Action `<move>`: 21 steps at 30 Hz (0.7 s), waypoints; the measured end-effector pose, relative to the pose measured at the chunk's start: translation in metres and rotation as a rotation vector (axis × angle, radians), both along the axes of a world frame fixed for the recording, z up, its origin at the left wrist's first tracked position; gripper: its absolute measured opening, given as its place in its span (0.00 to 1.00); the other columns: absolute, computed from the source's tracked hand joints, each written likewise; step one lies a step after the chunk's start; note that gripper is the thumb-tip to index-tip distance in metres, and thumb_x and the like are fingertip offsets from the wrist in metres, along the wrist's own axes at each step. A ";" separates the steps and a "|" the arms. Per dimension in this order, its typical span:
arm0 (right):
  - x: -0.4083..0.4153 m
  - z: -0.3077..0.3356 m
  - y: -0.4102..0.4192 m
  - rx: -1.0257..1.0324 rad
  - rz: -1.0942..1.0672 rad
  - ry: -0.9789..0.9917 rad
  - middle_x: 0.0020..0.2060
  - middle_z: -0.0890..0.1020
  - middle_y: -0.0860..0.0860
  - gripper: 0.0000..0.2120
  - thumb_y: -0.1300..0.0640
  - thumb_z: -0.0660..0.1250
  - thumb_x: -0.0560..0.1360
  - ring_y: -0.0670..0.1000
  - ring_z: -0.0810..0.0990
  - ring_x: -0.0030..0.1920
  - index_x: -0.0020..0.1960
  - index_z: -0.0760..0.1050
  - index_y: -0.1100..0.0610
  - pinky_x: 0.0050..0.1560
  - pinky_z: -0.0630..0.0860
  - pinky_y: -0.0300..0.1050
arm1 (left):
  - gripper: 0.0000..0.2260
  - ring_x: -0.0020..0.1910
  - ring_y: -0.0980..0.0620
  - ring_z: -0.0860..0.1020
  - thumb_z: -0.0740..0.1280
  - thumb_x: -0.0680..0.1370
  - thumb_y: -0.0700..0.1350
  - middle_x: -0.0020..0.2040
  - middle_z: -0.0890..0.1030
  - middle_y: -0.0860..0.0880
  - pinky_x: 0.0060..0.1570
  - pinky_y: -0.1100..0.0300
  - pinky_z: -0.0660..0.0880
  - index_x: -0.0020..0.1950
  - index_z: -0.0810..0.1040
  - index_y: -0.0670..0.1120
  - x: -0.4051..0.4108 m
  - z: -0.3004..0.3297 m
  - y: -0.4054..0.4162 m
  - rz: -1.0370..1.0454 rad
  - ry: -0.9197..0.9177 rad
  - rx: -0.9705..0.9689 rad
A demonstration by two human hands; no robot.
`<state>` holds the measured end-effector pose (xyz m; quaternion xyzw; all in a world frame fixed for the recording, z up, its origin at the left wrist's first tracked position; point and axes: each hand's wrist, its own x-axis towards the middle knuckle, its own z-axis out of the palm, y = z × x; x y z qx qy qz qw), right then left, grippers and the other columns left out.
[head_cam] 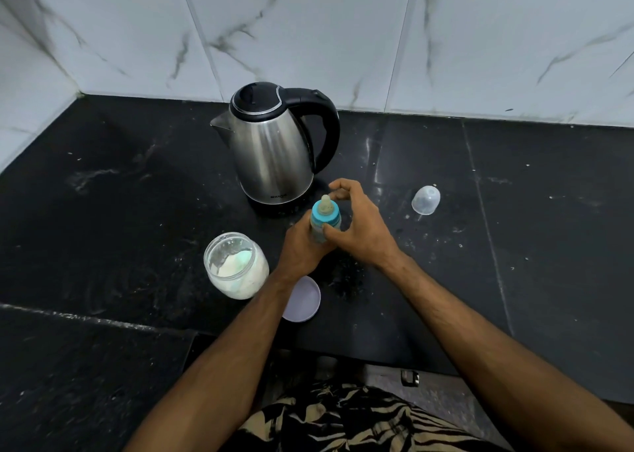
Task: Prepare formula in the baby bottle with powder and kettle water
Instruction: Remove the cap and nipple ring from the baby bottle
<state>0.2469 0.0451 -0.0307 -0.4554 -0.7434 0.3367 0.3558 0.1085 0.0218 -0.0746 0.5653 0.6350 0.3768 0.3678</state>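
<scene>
Black stone counter [103, 211], glossy, flecked with pale specks and smears; white marble-look wall tiles [308, 33] with grey veining behind. Baby bottle [325, 223] upright at counter centre, just in front of the kettle: teal screw collar, soft translucent yellowish teat on top, body mostly hidden by fingers, contents not readable. Left hand [302, 245] wrapped round the lower bottle from the left, fingers closed on it. Right hand [360, 225] cupped beside the collar, thumb pressed to the bottle's side, index finger curled over near the teat; whether that finger touches the teat is unclear. Kettle [274, 149]: brushed steel, tapered body, black plastic lid and loop handle to the right, spout to the left, small logo near the base too blurred to read. Clear rounded jar [236, 266] left of the hands, open-mouthed, white powder clinging to the walls and heaped inside, a pale green shape half buried in it, hard to identify. Lilac round lid [303, 300] lying flat, partly covered by the left forearm. Translucent dome cap [425, 200] lying well to the right, apart from everything. Patterned black-and-tan fabric at the bottom edge, cut off.
</scene>
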 end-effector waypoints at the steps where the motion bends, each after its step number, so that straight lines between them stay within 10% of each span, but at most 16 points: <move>1: 0.000 -0.001 0.000 -0.008 0.005 -0.006 0.56 0.77 0.41 0.34 0.44 0.70 0.64 0.46 0.76 0.61 0.67 0.66 0.51 0.65 0.72 0.59 | 0.23 0.53 0.60 0.78 0.75 0.72 0.45 0.55 0.79 0.57 0.50 0.75 0.71 0.65 0.75 0.48 0.000 0.000 0.000 0.002 0.007 0.003; 9: -0.003 -0.005 0.001 0.014 -0.093 0.019 0.47 0.77 0.39 0.34 0.45 0.80 0.64 0.45 0.78 0.53 0.65 0.68 0.49 0.63 0.73 0.59 | 0.26 0.56 0.60 0.76 0.76 0.72 0.42 0.59 0.78 0.54 0.49 0.79 0.70 0.68 0.72 0.46 0.000 0.000 0.000 -0.021 -0.022 0.001; 16: 0.004 -0.006 -0.001 -0.058 0.001 0.033 0.61 0.73 0.42 0.35 0.46 0.77 0.64 0.43 0.72 0.64 0.67 0.65 0.45 0.67 0.72 0.54 | 0.22 0.55 0.58 0.78 0.75 0.73 0.43 0.56 0.79 0.54 0.57 0.62 0.76 0.65 0.74 0.46 0.000 -0.002 0.000 -0.015 -0.005 0.026; 21: -0.005 -0.008 -0.002 -0.002 -0.099 0.073 0.51 0.76 0.47 0.32 0.49 0.81 0.65 0.47 0.76 0.56 0.63 0.69 0.49 0.60 0.76 0.52 | 0.25 0.51 0.66 0.76 0.75 0.72 0.42 0.56 0.77 0.56 0.48 0.79 0.70 0.67 0.73 0.45 -0.001 -0.002 0.000 -0.033 0.008 0.019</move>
